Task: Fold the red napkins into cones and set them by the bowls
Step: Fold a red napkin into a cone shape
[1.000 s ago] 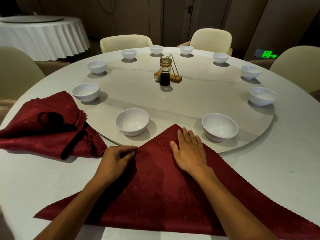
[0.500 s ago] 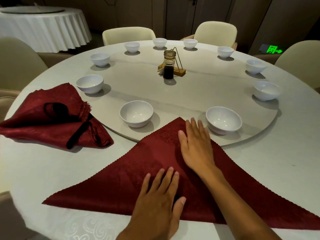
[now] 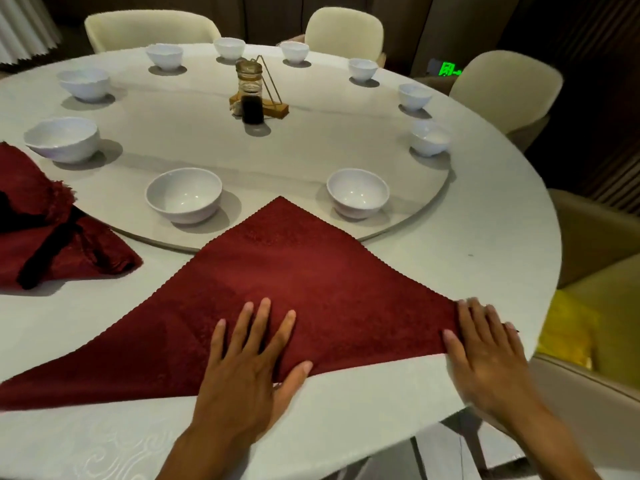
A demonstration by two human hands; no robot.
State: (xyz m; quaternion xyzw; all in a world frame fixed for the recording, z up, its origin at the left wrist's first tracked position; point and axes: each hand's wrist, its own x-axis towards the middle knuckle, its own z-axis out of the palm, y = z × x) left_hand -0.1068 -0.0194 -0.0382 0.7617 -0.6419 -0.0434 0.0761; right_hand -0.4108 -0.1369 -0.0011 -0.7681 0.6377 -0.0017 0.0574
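Head view: red napkin (image 3: pixel 294 289) lies as a flat triangle. Left hand (image 3: pixel 242 375) presses its near edge, fingers spread. Right hand (image 3: pixel 485 351) lies flat on its right corner.

napkin (image 3: pixel 311 289) flat triangle | left hand (image 3: pixel 247 372) flat on it | right hand (image 3: pixel 485 351) on right corner

Single head-worn wide-angle view, looking forward and down across the round table (image 3: pixel 485 271), near edge close beneath the lens, far chairs (image 3: pixel 344 31) at the top (edges curved by the lens), no second view.
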